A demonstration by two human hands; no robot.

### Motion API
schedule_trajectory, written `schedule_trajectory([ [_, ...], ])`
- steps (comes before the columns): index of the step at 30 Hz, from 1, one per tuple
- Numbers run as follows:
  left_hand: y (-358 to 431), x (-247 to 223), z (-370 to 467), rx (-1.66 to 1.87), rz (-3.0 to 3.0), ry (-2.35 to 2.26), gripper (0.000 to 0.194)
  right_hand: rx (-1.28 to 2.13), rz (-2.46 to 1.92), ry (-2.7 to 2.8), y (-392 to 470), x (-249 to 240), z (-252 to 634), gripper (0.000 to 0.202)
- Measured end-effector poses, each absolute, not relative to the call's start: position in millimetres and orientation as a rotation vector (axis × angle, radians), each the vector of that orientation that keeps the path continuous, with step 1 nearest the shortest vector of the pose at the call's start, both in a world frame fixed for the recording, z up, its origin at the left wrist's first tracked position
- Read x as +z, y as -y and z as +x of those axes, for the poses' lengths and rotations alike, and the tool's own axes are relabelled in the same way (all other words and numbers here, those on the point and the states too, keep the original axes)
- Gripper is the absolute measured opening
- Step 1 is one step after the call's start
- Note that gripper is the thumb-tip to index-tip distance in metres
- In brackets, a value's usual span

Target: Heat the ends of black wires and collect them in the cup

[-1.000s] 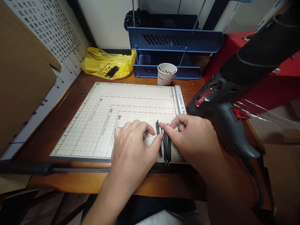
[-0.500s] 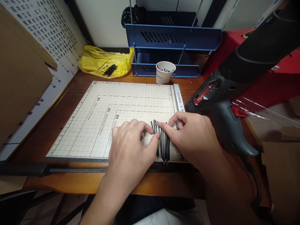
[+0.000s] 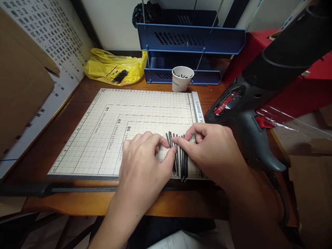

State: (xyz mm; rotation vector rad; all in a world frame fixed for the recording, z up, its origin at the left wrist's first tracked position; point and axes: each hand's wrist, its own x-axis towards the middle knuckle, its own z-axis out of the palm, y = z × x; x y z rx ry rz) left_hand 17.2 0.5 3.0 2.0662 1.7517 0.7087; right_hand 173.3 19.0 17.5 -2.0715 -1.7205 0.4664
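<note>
Several thin black wires (image 3: 184, 162) with bare silvery tips lie side by side on the gridded cutting board (image 3: 103, 138), near its lower right corner. My left hand (image 3: 147, 162) is at their left side, its thumb and index finger curved apart and the thumb tip touching the leftmost wires. From the right, my right hand (image 3: 212, 145) reaches over the upper part of the wires. Its thumb lies across them, and its index finger is bent with a gap to the thumb. Neither hand grips a wire.
A paper cup (image 3: 183, 81) with black pieces stands behind the board, before a blue tray rack (image 3: 192, 39). A yellow bag (image 3: 90, 65) with black pieces lies back left. A heat gun (image 3: 249, 117) is at right; a cutter arm (image 3: 85, 190) runs along the front.
My right thumb has slid slightly left over the wires. The wires have spread, with a gap opening between a left group and a right group. My left hand has barely moved.
</note>
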Motion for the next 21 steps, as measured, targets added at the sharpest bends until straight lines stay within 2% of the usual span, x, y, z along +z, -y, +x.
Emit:
schedule_trajectory([
  [4, 0.1, 2.0, 17.2, 0.722, 2.065, -1.754, 0.014, 0.449, -2.072, 1.723, -16.7, 18.3, 173.1, 0.024],
  [9, 5.3, 3.2, 11.4, 0.777, 2.074, -1.696, 0.015, 0.205, -2.139, 1.891, 8.8, 26.3, 177.7, 0.044],
  [17, 7.9, 4.6, 1.8, 0.701, 2.111, -1.534, 0.021, 0.089, -1.889, 2.118, 38.6, 21.5, 158.1, 0.015],
  [21, 8.4, 3.6, -1.0, 0.733, 2.116, -1.516, 0.024, 0.047, -1.956, 2.074, 33.4, 20.0, 158.8, 0.011],
])
